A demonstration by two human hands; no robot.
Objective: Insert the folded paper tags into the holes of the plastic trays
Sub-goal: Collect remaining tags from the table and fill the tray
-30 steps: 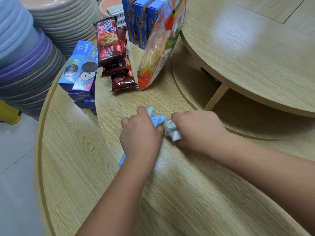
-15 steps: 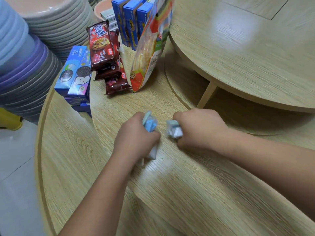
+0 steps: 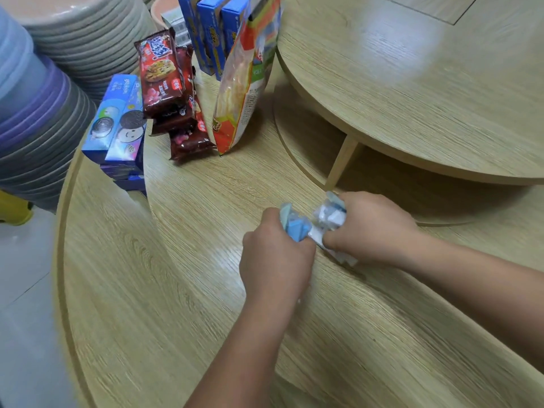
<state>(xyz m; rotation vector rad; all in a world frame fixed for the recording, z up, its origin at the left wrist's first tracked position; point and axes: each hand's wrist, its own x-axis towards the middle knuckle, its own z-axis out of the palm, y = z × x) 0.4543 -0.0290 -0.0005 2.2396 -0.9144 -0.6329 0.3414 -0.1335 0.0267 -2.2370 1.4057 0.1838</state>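
two fists side by side over the round wooden table (image 3: 188,260), nearly touching. left hand (image 3: 275,257) balled tight around a bunch of blue folded paper tags (image 3: 294,226), tips poking out the top of the fist. right hand (image 3: 372,228) clamped the same way on a paler white-and-blue bundle (image 3: 329,216), a few ends sticking out below near the wood. bit blurry, so no counting the tags. further back on the table: a stack of blue cookie boxes (image 3: 117,125), red cookie packs (image 3: 167,83) leaning on them, an orange snack bag (image 3: 244,81) standing upright, more blue boxes (image 3: 209,33) behind it. stacked plastic trays (image 3: 38,113) far left, grey and purple rims, well apart from both hands. raised round tier (image 3: 412,83) off to the right.
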